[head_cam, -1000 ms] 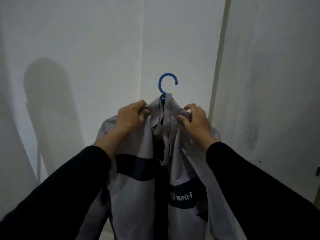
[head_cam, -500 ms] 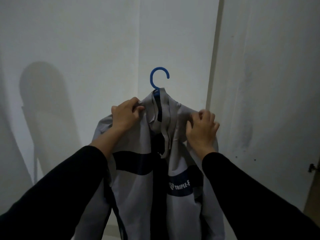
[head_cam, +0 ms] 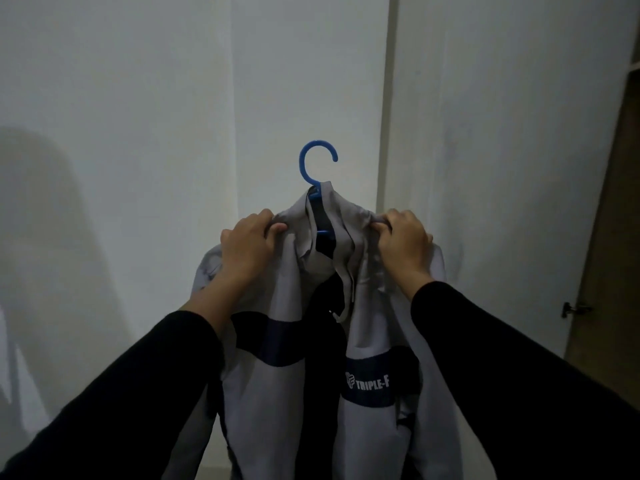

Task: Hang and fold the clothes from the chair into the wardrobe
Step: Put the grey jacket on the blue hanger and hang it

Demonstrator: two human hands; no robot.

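A light grey jacket [head_cam: 273, 396] with a dark blue chest band and white lettering hangs in front of me on a blue plastic hanger [head_cam: 316, 168]. The hanger's hook sticks up free above the collar and rests on nothing. My left hand [head_cam: 247, 244] grips the jacket's left shoulder near the collar. My right hand [head_cam: 405, 245] grips the right shoulder, fingers curled into the fabric. The jacket's front is open, showing a dark lining. Both my forearms are in black sleeves.
White wardrobe door panels [head_cam: 138, 133] fill the view ahead, with a vertical seam right of centre. At the far right a door edge with a metal hinge [head_cam: 573, 310] shows beside a brown opening [head_cam: 613, 271]. My shadow falls on the left panel.
My right hand moved from the collar down the shoulder and is back up at the collar's right side. The jacket sits more spread on the hanger.
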